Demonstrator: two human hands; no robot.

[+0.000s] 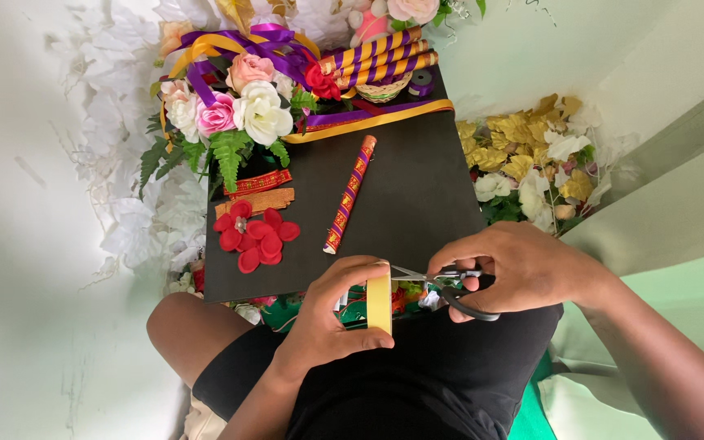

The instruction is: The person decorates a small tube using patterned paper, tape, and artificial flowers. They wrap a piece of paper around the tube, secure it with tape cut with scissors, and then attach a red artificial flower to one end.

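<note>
From the head camera I look straight down over my lap at a black board [417, 187] that serves as the work surface. My left hand [327, 314] sits at the board's near edge, fingers and thumb pressed together on a strip of yellow ribbon [379, 301] that stands upright between them. My right hand [515, 269] is just beside it, its fingers curled through the black handles of a pair of scissors [450, 285]; the blades point left and meet the top of the ribbon right beside my left fingers. I cannot tell how far apart the blades stand, as my hands cover most of them.

On the board, well apart from my hands, a red and gold patterned stick [349, 194] lies at a slant near the middle. To its left is a cluster of red fabric petals [256, 236], with a short red trim piece [258, 182] and an orange one [256, 201] just above it. At the far edge I see a bouquet of pink and white artificial flowers [238, 106] tied with purple and gold ribbon, and beside it three purple and gold striped sticks [378, 55] resting on a small basket [383, 90]. Gold and white leaves [531, 155] lie off the board's right side.
</note>
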